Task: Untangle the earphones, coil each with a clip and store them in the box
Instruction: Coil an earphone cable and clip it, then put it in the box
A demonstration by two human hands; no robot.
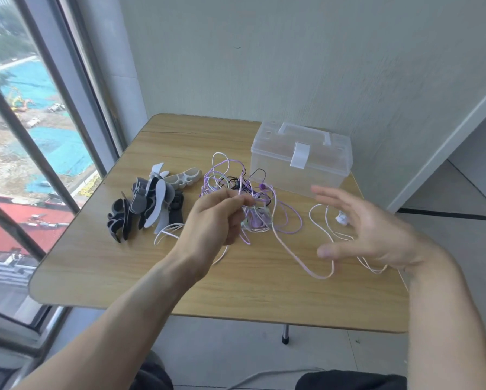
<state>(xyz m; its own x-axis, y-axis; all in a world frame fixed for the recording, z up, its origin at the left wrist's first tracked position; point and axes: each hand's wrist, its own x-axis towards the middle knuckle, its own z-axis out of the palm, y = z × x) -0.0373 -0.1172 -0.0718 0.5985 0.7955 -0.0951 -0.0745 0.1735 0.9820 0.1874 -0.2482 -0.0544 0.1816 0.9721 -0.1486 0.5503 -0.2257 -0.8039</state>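
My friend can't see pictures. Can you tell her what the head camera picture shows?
A person's left hand pinches a tangle of purple, white and black earphone wires on a wooden table, while the right hand hovers open over a loose white wire. A pile of grey and black clips lies to the left, and a closed clear plastic box sits behind.

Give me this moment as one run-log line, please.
stage: untangling | left hand: pinches cords of tangle | right hand: open, above white cord | clips: piled, untouched | box: closed
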